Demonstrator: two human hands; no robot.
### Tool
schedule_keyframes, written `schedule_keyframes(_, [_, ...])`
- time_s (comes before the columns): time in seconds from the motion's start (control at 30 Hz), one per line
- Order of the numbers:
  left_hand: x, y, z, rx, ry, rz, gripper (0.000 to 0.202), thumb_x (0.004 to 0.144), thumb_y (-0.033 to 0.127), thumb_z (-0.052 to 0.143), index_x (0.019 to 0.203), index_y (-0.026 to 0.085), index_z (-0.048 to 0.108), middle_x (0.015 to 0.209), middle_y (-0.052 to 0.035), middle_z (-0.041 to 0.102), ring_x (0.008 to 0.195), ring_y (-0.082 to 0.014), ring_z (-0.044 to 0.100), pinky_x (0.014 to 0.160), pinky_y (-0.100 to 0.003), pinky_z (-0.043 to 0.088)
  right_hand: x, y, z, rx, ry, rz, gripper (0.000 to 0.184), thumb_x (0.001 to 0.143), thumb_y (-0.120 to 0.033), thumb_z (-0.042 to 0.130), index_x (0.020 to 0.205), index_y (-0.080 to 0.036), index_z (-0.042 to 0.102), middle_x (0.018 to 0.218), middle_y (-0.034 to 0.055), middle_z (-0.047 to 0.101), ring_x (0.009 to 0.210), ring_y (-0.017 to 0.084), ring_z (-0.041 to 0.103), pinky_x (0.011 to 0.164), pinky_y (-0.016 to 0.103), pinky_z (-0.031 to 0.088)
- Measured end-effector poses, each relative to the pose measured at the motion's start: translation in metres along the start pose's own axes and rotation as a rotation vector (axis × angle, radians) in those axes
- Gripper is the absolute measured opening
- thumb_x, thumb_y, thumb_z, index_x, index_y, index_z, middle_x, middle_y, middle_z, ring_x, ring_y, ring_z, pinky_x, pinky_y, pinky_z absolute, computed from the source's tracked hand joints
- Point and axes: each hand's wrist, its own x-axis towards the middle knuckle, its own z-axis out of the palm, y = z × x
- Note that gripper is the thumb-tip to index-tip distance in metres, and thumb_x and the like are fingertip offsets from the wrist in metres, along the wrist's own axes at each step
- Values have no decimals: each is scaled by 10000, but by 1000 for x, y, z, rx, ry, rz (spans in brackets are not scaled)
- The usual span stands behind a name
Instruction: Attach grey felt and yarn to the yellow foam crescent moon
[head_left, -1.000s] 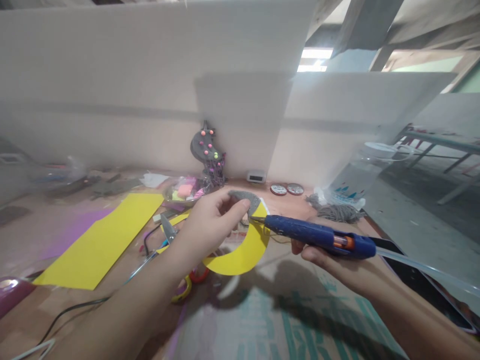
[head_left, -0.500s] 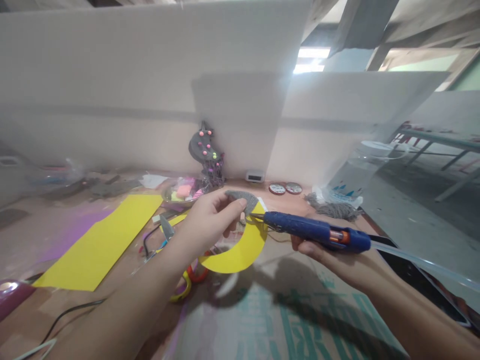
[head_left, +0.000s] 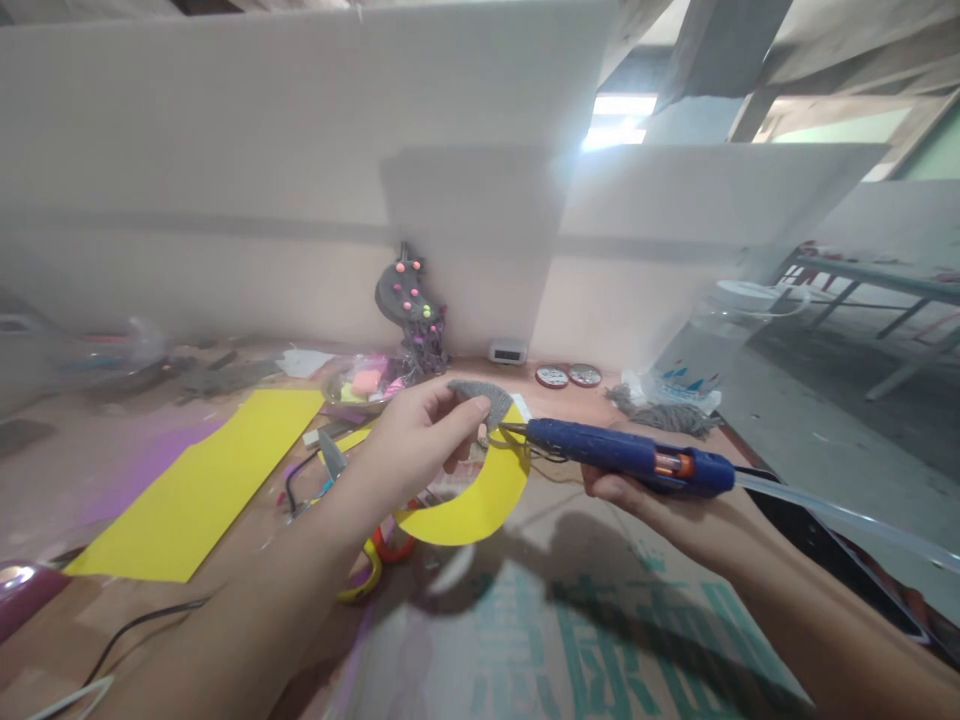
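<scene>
My left hand (head_left: 435,425) pinches a yellow paper crescent (head_left: 480,505) by its upper end, which is wrapped in grey yarn (head_left: 491,402). The lower part of the crescent is bare yellow and curves below my fingers. My right hand (head_left: 637,490) is closed around a blue hot glue gun (head_left: 615,450), with a clear glue stick (head_left: 832,515) sticking out of its back. The gun's nozzle meets the crescent at the edge of the wrapped yarn; whether it touches the paper I cannot tell. The grip and trigger are hidden by my right hand.
A yellow paper sheet (head_left: 210,480) lies at the left. Scissors with yellow and red handles (head_left: 367,575) lie under my left wrist. Behind stand a decorated grey crescent (head_left: 405,295) and a bowl (head_left: 352,395). A grey yarn bundle (head_left: 679,418) and clear jug (head_left: 705,340) are at the right.
Both hands hold almost the same pose. The view has shifted slightly, and the crescent and glue gun appear a little further left, still together.
</scene>
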Motion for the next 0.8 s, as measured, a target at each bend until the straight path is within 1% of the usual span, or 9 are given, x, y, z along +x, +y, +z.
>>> schedule_keyframes(0.13, [1, -3, -1, 14, -1, -15, 288, 879, 436, 554, 740, 184, 537, 542, 36, 560, 481, -99, 504, 483, -222, 398, 2, 2, 1, 12, 46, -16, 362, 853, -522, 573, 689, -199, 580, 633, 18, 593, 588, 161, 545, 540, 277, 448])
schedule_keyframes(0.3, [0, -3, -1, 29, 0, -14, 318, 878, 461, 550, 722, 184, 528, 541, 31, 562, 482, -101, 502, 485, -226, 392, 1, -4, 1, 12, 19, -37, 341, 853, -501, 573, 673, -211, 574, 609, 2, 566, 545, 147, 520, 504, 271, 431])
schedule_keyframes(0.4, [0, -2, -1, 27, -4, -7, 305, 879, 442, 551, 715, 186, 520, 524, 38, 542, 478, -103, 496, 485, -228, 389, 0, -8, 1, 20, 10, -33, 302, 848, -480, 589, 684, -226, 595, 606, -5, 565, 527, 144, 512, 498, 273, 434])
schedule_keyframes(0.47, [0, -2, 0, 28, -5, -3, 297, 880, 432, 550, 717, 186, 521, 523, 39, 536, 480, -103, 497, 489, -228, 393, -1, -9, 1, 23, 24, -29, 307, 839, -489, 599, 683, -225, 595, 596, -7, 562, 517, 143, 506, 489, 271, 430])
schedule_keyframes(0.57, [0, -3, 0, 28, -5, -5, 296, 876, 446, 551, 735, 186, 533, 542, 35, 546, 487, -106, 500, 491, -231, 398, -1, -5, 2, 36, 33, -9, 346, 823, -524, 612, 681, -210, 583, 607, -1, 566, 538, 144, 516, 501, 267, 427])
schedule_keyframes(0.67, [0, -3, -1, 23, -11, -8, 295, 874, 446, 552, 734, 187, 537, 555, 32, 549, 493, -107, 504, 492, -231, 403, 0, 0, 2, 71, 12, 15, 396, 833, -566, 586, 688, -198, 567, 632, 10, 569, 581, 154, 530, 526, 276, 421])
schedule_keyframes(0.8, [0, -2, -2, 22, -15, -12, 288, 876, 430, 551, 722, 187, 537, 537, 34, 535, 482, -105, 495, 490, -230, 403, 1, 4, 0, 19, 26, 14, 407, 860, -564, 547, 686, -196, 553, 636, 21, 568, 591, 164, 528, 528, 289, 406])
